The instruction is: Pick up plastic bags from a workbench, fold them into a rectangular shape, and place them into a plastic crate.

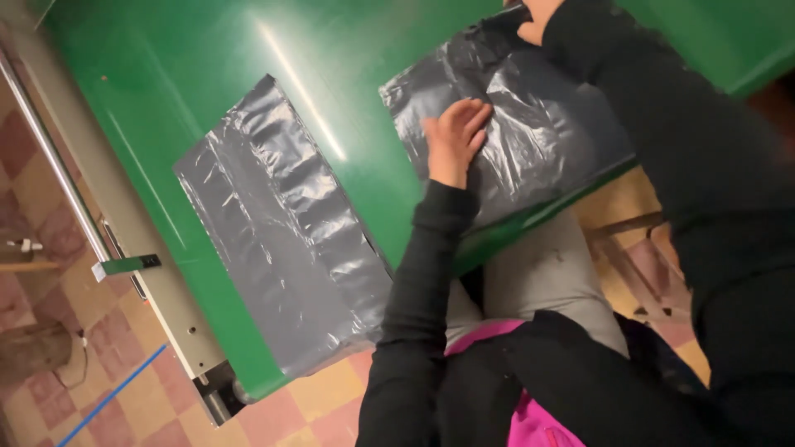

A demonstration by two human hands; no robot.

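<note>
Pressing flat with open fingers, the left hand (454, 141) smooths a grey plastic sheet (513, 124) upper right; the right hand (537, 18) pinches its far edge; another sheet (281, 232) already lies flat at centre

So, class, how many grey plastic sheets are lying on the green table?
2. One grey plastic sheet lies alone toward the table's left. The other sheet is on the right, under the left hand, its far corner touched by the right hand. None seem hidden.

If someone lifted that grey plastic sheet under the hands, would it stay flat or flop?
The grey plastic sheet would likely flop: its wrinkles suggest thin film. Probably light and slippery, judging by its glossy sheen on the smooth green table. The left hand presses it flat.
</note>
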